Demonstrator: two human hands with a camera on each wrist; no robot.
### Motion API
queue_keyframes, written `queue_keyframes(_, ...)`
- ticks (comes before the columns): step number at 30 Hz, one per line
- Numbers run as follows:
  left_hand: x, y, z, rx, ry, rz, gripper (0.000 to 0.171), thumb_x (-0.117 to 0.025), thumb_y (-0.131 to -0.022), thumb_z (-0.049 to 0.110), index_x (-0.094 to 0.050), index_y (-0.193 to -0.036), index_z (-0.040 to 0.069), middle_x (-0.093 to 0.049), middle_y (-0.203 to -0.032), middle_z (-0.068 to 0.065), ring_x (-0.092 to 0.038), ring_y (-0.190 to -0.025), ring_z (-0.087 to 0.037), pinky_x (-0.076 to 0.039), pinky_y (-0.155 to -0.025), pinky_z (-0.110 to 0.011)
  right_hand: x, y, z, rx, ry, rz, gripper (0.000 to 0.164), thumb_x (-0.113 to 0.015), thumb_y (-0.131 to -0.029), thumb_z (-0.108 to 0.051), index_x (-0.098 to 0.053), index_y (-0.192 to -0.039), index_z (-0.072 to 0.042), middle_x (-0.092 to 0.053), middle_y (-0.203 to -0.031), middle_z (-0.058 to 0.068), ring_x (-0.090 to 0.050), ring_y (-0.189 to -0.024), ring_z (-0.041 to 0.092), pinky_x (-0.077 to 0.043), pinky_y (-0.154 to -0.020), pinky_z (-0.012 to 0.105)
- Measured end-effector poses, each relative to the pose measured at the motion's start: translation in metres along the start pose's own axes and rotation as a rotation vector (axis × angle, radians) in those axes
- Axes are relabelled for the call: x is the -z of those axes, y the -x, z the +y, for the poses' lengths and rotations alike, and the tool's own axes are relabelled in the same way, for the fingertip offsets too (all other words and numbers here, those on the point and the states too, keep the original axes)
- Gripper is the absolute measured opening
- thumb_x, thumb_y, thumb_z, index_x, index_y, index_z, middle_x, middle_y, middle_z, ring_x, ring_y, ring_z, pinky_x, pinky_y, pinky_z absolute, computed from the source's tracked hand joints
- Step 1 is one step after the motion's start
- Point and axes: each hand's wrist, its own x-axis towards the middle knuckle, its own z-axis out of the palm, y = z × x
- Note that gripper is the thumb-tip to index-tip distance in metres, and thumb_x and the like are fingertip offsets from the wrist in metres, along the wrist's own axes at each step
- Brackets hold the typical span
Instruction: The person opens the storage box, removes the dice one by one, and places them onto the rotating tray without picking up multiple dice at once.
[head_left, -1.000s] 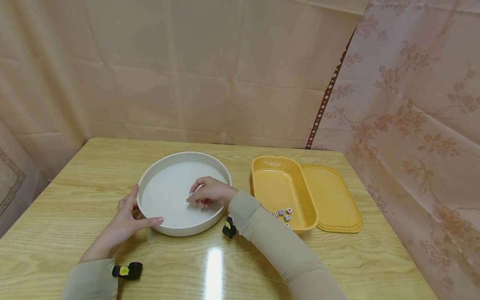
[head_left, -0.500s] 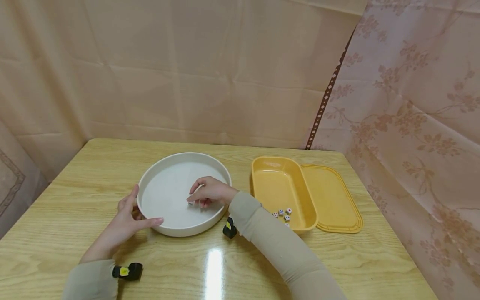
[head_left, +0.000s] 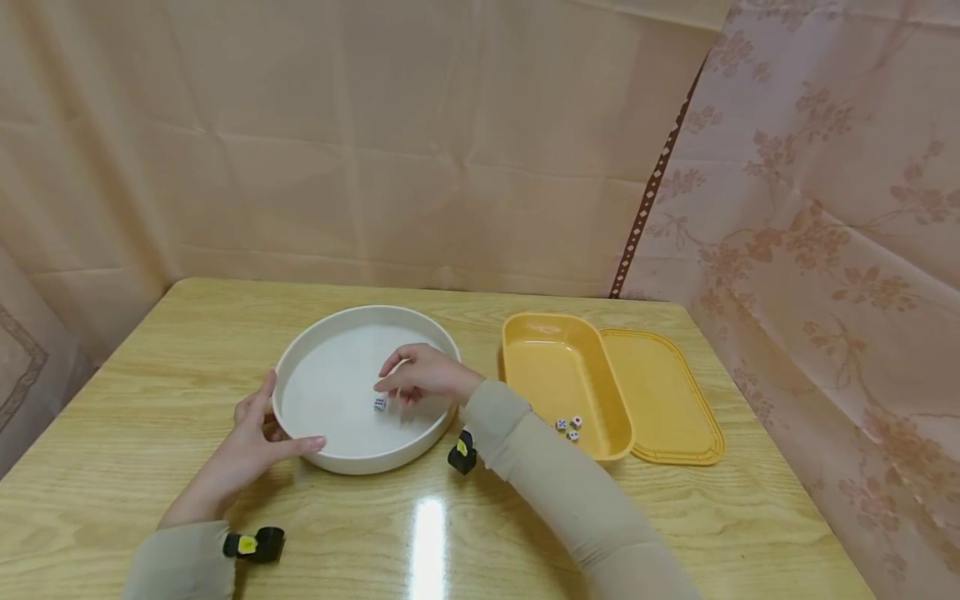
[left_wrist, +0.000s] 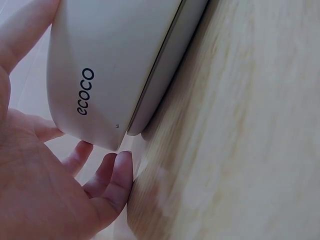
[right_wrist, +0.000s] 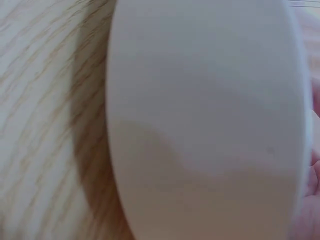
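Observation:
A round white tray (head_left: 322,367) stands on the table, marked "ecoco" on its outer wall in the left wrist view. My left hand (head_left: 247,446) holds its near left side, thumb over the rim and the other fingers along the outside. One white die (head_left: 380,404) with dark pips lies on the tray floor. Just above and beside that die is my right hand (head_left: 427,375), fingers loosely bent and thumb apart from the die. In the right wrist view the tray's wall (right_wrist: 205,100) fills most of the picture, with parts of fingers (right_wrist: 312,175) at the right edge.
A yellow rectangular container (head_left: 551,358) stands right of the tray, with several dice (head_left: 573,435) at its near end, partly behind the right sleeve. Its flat yellow lid (head_left: 663,392) lies alongside. Curtains hang behind the wooden table (head_left: 337,533).
The die has come down from the right fingertips to the tray floor and been let go. The right hand has risen slightly away from it. The left hand stays at the rim.

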Motion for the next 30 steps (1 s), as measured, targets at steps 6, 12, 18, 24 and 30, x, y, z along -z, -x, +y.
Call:
queue_keyframes(6, 0.0, 0.0, -0.001, -0.009, 0.002, 0.007, 0.13, -0.081, -0.083, 0.035, 0.028, -0.152, 0.02, 0.017, -0.154, -0.034, -0.024, -0.14, -0.056, -0.023, -0.115, -0.064, 0.002, 0.009, -0.011, 0.007, -0.017, 0.019, 0.017, -0.071, -0.089, -0.009, -0.065, -0.103, -0.002, -0.063, -0.075, 0.004, -0.055, -0.056, 0.012, -0.05, -0.055, 0.021)
queue_keyframes(12, 0.0, 0.0, -0.001, -0.014, 0.005, 0.005, 0.13, -0.081, -0.083, 0.035, 0.028, -0.152, 0.019, 0.017, -0.154, -0.035, -0.024, -0.14, -0.056, -0.023, -0.116, -0.063, 0.006, 0.019, -0.019, 0.027, -0.007, 0.017, 0.03, -0.071, -0.09, -0.01, -0.064, -0.116, 0.003, -0.064, -0.077, 0.004, -0.055, -0.058, 0.013, -0.051, -0.056, 0.021)
queue_keyframes(18, 0.001, 0.001, 0.0, -0.016, 0.039, -0.009, 0.128, -0.079, -0.085, 0.032, 0.029, -0.152, 0.019, 0.018, -0.154, -0.033, -0.021, -0.142, -0.055, -0.021, -0.116, -0.063, 0.011, 0.031, -0.027, 0.054, 0.014, 0.013, 0.034, -0.07, -0.092, -0.011, -0.062, -0.121, 0.004, -0.063, -0.079, 0.003, -0.055, -0.06, 0.012, -0.052, -0.057, 0.021)
queue_keyframes(24, 0.001, 0.002, 0.001, -0.02, 0.047, -0.015, 0.128, -0.079, -0.085, 0.03, 0.029, -0.151, 0.02, 0.018, -0.154, -0.033, -0.021, -0.142, -0.055, -0.021, -0.116, -0.063, 0.017, 0.044, -0.028, 0.051, 0.011, 0.038, 0.034, -0.069, -0.092, -0.012, -0.061, -0.122, 0.003, -0.064, -0.083, 0.006, -0.056, -0.062, 0.013, -0.051, -0.059, 0.021)
queue_keyframes(30, 0.001, 0.002, 0.001, -0.02, 0.051, -0.013, 0.127, -0.079, -0.085, 0.03, 0.029, -0.151, 0.021, 0.019, -0.154, -0.033, -0.021, -0.142, -0.056, -0.021, -0.115, -0.063, 0.026, 0.055, -0.026, 0.038, -0.026, 0.075, 0.034, -0.069, -0.093, -0.013, -0.06, -0.122, 0.003, -0.065, -0.089, 0.01, -0.055, -0.063, 0.013, -0.05, -0.059, 0.02)
